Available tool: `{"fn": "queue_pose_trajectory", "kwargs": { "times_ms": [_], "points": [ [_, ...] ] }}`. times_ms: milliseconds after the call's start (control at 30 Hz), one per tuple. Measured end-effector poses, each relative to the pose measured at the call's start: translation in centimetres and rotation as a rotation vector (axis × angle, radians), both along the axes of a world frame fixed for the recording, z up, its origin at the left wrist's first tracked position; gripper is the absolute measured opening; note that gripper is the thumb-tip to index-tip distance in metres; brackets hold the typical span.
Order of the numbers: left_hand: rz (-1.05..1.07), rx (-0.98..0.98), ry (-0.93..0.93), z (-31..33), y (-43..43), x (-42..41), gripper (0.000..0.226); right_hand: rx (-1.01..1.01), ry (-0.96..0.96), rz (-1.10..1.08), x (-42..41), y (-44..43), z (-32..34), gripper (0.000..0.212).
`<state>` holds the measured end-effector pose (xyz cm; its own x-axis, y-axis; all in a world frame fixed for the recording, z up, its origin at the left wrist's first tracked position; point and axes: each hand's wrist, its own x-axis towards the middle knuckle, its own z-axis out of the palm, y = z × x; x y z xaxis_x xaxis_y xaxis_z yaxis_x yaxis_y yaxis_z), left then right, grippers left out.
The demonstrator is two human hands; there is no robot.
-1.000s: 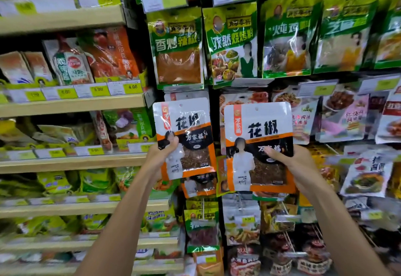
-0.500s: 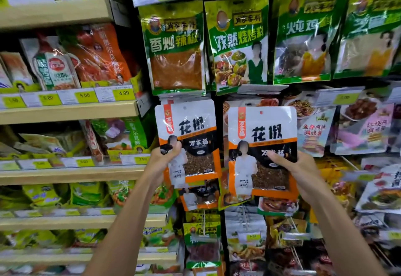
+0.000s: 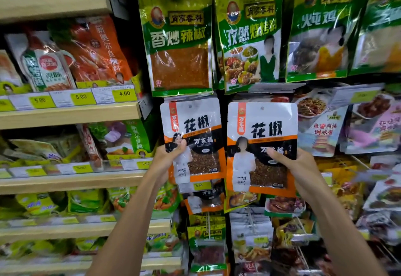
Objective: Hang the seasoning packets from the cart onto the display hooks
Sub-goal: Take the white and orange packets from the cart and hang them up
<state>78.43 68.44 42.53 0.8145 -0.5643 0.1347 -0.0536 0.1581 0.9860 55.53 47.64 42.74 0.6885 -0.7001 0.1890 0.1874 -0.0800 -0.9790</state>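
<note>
Presently pinching left peppercorn packet at lower-left corner with left hand; gripping right peppercorn packet at lower-right edge with right hand; both upright.

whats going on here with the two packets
A person is stocking seasoning packets. The left hand pinches the left packet and the right hand grips the right packet. Both are white-and-orange, held upright side by side just below the green packets. Whether either is hung yet cannot be told.
</note>
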Motion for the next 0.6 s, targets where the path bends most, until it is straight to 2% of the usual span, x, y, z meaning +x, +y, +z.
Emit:
{"fn": "queue_pose_trajectory", "kwargs": {
  "times_ms": [233,367,600],
  "points": [
    [-0.009,0.003,-0.002,0.1,-0.7,0.9,0.074,-0.022,0.011,-0.019,0.4,0.4,0.0,0.041],
    [-0.011,-0.012,0.010,-0.4,-1.2,1.6,0.064,-0.017,0.002,-0.017,0.4,0.3,-0.1,0.039],
    [0.083,0.030,-0.005,-0.8,-2.6,2.6,0.064,-0.010,0.005,-0.002,0.5,0.3,-0.5,0.046]
  ]
}}
